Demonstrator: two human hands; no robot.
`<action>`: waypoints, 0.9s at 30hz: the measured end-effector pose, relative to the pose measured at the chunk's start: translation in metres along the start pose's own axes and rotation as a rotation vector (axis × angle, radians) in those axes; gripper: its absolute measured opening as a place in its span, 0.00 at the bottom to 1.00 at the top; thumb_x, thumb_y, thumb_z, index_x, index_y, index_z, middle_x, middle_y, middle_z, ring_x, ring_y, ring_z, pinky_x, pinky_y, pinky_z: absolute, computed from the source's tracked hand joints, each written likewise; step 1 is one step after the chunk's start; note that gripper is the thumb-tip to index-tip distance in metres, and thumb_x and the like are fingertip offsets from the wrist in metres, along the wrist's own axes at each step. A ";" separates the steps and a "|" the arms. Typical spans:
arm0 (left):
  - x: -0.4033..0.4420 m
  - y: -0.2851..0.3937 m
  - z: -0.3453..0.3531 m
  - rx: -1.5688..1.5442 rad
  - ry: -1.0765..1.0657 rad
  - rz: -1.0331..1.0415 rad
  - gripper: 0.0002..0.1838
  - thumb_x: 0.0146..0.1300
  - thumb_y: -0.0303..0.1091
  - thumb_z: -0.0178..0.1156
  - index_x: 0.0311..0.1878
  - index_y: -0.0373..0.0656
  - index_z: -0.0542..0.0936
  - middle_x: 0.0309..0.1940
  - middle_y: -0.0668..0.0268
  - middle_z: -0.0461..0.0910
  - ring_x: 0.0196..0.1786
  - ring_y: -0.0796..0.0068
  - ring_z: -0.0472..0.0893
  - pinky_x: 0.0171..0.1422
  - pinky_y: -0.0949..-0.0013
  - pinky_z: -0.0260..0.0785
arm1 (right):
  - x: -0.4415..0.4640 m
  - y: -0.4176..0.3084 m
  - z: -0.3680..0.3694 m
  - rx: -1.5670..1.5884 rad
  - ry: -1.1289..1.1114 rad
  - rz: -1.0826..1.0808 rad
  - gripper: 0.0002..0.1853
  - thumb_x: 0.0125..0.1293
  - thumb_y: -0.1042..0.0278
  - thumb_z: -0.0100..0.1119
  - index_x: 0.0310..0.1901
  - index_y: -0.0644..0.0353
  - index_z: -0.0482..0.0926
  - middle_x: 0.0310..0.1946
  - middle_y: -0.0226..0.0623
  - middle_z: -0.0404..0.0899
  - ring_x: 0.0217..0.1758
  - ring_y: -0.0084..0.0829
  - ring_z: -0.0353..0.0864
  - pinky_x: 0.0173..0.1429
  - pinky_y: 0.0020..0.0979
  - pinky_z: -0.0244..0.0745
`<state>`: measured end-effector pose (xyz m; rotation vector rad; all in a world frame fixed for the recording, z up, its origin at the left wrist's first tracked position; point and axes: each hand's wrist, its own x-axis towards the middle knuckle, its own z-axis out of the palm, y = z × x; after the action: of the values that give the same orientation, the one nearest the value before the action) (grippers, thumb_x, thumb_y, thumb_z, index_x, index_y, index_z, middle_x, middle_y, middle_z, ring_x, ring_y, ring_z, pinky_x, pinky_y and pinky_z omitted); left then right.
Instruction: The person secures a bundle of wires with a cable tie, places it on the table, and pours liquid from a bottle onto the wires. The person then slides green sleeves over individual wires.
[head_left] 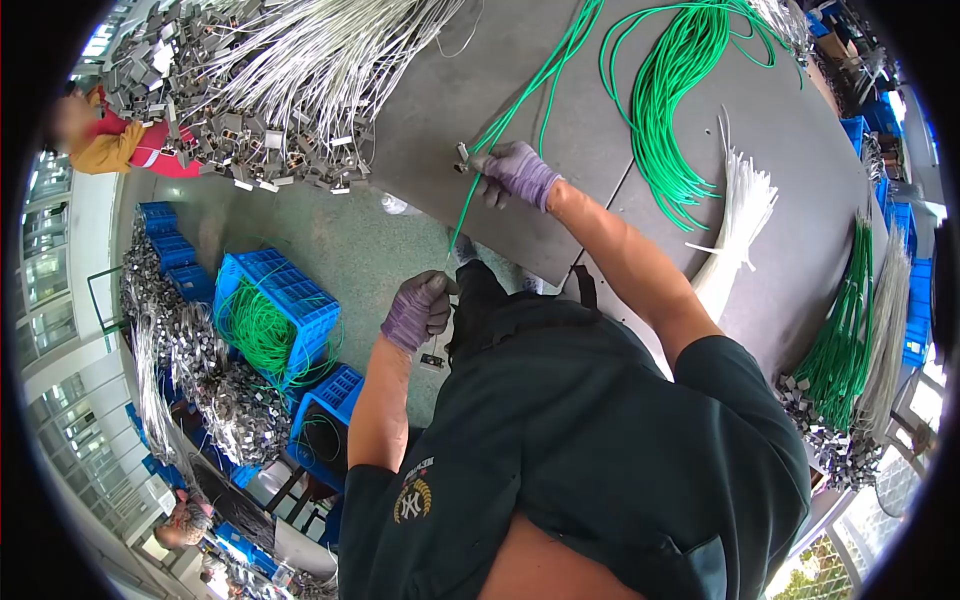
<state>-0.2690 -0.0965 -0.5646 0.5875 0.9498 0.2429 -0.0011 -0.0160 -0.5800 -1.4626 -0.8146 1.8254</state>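
My right hand (515, 175), in a purple and grey glove, is closed on green wires (520, 103) at the near edge of the grey table (590, 130). A small metal connector (462, 157) sits beside its fingertips. One green strand runs down from there toward my left hand (418, 308). That hand, gloved the same way, is in front of my body with its fingers curled in a pinch; a thin wire passes at the fingertips, and what exactly they grip is too small to tell. Just below it hangs a small dark connector (432, 361).
On the table lie a green wire bundle (665, 110), a white cable tie bundle (740, 205) and a heap of white wires with metal connectors (270, 140). A blue crate (315, 310) of green wire stands on the floor. A person (125, 145) is at the upper left.
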 end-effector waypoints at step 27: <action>0.013 -0.016 0.000 0.270 0.080 0.302 0.25 0.62 0.53 0.56 0.45 0.35 0.73 0.13 0.72 0.65 0.16 0.80 0.70 0.21 0.77 0.62 | -0.004 0.000 0.012 -0.082 -0.120 -0.029 0.14 0.60 0.59 0.61 0.35 0.64 0.76 0.18 0.35 0.77 0.14 0.25 0.77 0.16 0.25 0.72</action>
<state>-0.2627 -0.1034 -0.5831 0.9776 0.9773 0.4136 -0.0123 -0.0201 -0.5756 -1.3952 -0.9753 1.8919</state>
